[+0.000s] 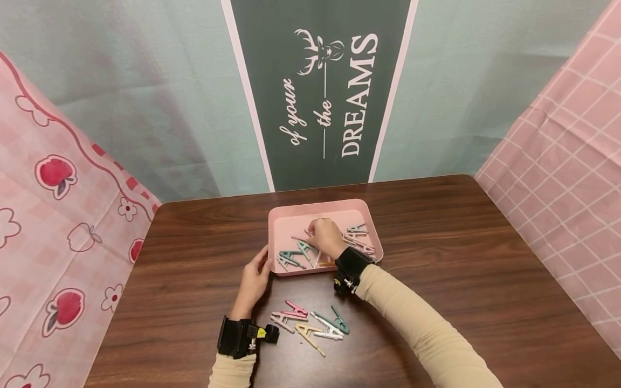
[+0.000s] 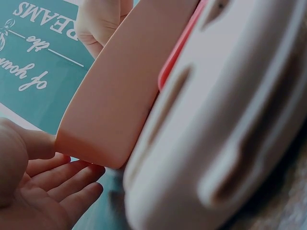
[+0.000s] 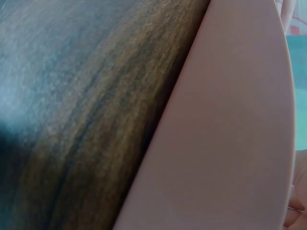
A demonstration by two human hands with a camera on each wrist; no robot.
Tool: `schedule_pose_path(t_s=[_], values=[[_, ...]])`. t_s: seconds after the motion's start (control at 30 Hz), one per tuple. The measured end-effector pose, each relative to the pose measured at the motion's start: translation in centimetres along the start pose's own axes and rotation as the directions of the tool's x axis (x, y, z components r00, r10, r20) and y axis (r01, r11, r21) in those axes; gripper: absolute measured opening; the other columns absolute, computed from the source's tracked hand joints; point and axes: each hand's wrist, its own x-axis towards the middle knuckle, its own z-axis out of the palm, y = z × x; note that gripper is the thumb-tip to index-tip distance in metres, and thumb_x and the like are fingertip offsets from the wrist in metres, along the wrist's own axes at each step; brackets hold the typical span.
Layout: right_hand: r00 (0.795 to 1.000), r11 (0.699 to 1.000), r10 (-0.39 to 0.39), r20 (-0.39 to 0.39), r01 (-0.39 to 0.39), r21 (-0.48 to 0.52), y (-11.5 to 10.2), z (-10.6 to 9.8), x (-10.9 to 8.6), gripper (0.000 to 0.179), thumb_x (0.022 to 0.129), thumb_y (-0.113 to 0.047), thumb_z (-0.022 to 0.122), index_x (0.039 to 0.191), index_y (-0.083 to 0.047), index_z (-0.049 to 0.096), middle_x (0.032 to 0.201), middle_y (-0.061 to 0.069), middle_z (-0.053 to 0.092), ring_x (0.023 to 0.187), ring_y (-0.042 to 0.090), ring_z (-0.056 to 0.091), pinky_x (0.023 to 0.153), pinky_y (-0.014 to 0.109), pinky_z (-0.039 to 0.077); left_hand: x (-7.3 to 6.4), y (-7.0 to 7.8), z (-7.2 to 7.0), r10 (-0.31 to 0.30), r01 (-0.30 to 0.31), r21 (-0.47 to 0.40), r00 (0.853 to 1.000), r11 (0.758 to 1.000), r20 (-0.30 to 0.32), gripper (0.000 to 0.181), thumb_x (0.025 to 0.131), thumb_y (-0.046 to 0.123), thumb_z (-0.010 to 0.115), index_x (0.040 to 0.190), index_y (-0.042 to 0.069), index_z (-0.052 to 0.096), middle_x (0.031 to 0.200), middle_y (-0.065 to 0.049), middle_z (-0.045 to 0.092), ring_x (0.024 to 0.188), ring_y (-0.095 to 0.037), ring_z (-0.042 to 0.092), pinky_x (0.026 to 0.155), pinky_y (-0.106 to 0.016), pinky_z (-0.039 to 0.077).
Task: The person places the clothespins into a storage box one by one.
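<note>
A shallow pink tray [image 1: 291, 214] lies on the table with several plastic clothespins inside, among them teal clothespins [image 1: 290, 258] at its left and pale pink and grey ones [image 1: 359, 237] at its right. My left hand [image 1: 254, 277] touches the tray's front left corner; in the left wrist view its thumb lies against the tray wall [image 2: 110, 96] and the other fingers stretch out loosely. Inside the tray, my right hand [image 1: 326, 237] reaches down with bent fingers among the clothespins. Its fingertips are partly hidden, so a grip on a clothespin cannot be made out.
On the brown wooden table [image 1: 194, 242], in front of the tray, lie several loose clothespins: a red one [image 1: 297, 310], a yellow one [image 1: 309, 335], a dark green one [image 1: 340, 323], white and pale pink ones. Printed curtains [image 1: 194, 108] hang behind and at both sides.
</note>
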Motion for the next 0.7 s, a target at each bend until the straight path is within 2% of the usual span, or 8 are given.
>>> schedule_pose_path(t_s=[0.33, 0.57, 0.7], values=[[1.000, 1.000, -0.014, -0.022, 0.014, 0.008, 0.15, 0.06, -0.33, 0.017, 0.080, -0.012, 0.076, 0.095, -0.003, 0.074, 0.079, 0.008, 0.069, 0.075, 0.021, 0.060, 0.068, 0.031, 0.051, 0.07, 0.09, 0.03, -0.002, 0.002, -0.004, 1.000, 1.000, 0.006, 0.043, 0.098, 0.002, 0.049, 0.140, -0.008, 0.044, 0.136, -0.030, 0.054, 0.124, -0.040, 0.056, 0.104, -0.049, 0.047], [1.000, 0.997, -0.005, 0.003, 0.005, 0.083, 0.47, -0.31, -0.34, 0.017, 0.080, -0.009, 0.075, 0.095, -0.001, 0.073, 0.078, 0.009, 0.069, 0.074, 0.021, 0.061, 0.067, 0.029, 0.051, 0.02, 0.06, -0.07, -0.020, 0.020, 0.005, 1.000, 1.000, 0.007, 0.044, 0.098, 0.003, 0.049, 0.140, -0.007, 0.044, 0.137, -0.028, 0.053, 0.125, -0.039, 0.056, 0.105, -0.049, 0.047], [0.997, 0.993, -0.073, -0.038, 0.076, 0.091, 0.94, -0.36, -0.70, 0.015, 0.079, -0.009, 0.075, 0.091, -0.001, 0.073, 0.073, 0.007, 0.067, 0.068, 0.017, 0.058, 0.063, 0.025, 0.049, -0.01, 0.02, -0.12, -0.016, 0.016, 0.013, 1.000, 1.000, 0.008, 0.043, 0.098, 0.003, 0.049, 0.140, -0.007, 0.044, 0.138, -0.028, 0.053, 0.125, -0.039, 0.056, 0.105, -0.049, 0.047]])
